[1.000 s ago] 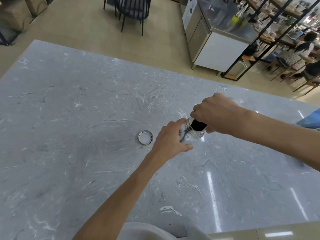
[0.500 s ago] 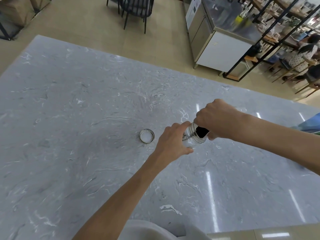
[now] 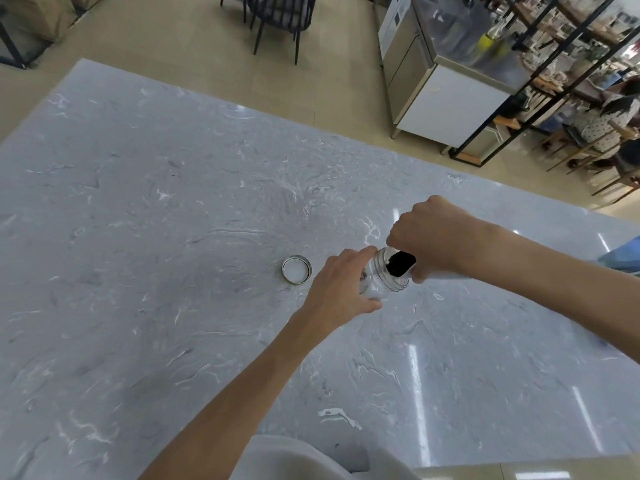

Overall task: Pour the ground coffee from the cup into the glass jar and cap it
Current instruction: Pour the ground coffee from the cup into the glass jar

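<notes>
My left hand (image 3: 341,287) grips a clear glass jar (image 3: 386,277), which is tilted with its threaded mouth toward the right. My right hand (image 3: 431,233) holds a cup (image 3: 403,264) tipped against the jar's mouth; only its dark opening, full of black ground coffee, shows under my fingers. The jar's round metal lid (image 3: 296,269) lies flat on the table just left of my left hand, open side up. Most of the cup's body is hidden by my right hand.
The grey marble table (image 3: 173,271) spreads wide on all sides. Something blue (image 3: 623,254) lies at the table's right edge. Beyond the far edge are a dark chair (image 3: 277,15), a steel counter (image 3: 443,81), black shelving and seated people.
The cup has tipped further against the jar's mouth, showing more of the black coffee. Both hands stay at the same spot on the table; the lid has not moved.
</notes>
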Demonstrator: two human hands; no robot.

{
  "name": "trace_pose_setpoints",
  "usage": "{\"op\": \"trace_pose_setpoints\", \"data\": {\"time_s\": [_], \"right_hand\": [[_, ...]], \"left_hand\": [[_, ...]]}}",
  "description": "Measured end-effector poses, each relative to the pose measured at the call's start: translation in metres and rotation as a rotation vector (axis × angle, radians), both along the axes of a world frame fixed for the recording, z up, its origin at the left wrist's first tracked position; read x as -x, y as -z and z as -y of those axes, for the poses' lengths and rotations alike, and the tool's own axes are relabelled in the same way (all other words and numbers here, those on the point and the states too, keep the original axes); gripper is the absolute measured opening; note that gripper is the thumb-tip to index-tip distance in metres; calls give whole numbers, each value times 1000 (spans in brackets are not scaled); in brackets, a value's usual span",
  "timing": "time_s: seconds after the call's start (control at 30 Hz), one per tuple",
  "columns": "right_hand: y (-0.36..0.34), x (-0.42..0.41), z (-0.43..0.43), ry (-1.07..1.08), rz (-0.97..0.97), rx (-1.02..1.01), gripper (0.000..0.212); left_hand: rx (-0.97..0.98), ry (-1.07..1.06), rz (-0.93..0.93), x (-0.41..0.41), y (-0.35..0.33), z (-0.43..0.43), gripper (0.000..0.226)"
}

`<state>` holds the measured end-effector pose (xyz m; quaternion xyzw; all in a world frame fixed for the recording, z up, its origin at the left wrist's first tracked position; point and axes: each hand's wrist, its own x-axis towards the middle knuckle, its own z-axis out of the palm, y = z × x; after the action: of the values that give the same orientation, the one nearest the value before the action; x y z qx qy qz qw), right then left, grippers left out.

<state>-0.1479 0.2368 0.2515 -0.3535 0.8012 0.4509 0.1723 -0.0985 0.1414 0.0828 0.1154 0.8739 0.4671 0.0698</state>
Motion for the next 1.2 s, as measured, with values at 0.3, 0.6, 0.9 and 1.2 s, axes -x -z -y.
{"op": "trace_pose_setpoints", "data": {"time_s": [0.3, 0.6, 0.9, 1.2], "right_hand": [[3, -3, 10, 33, 66, -36, 32], [8, 1, 23, 31, 108, -70, 30], [30, 3, 22, -3, 112, -73, 30], [26, 0, 22, -7, 86, -60, 26]], "left_hand": [[44, 26, 20, -4, 2, 5, 87], [2, 8, 46, -8, 4, 8, 87], [54, 8, 37, -9, 20, 11, 89], [-1, -3, 27, -7, 24, 14, 90]]}}
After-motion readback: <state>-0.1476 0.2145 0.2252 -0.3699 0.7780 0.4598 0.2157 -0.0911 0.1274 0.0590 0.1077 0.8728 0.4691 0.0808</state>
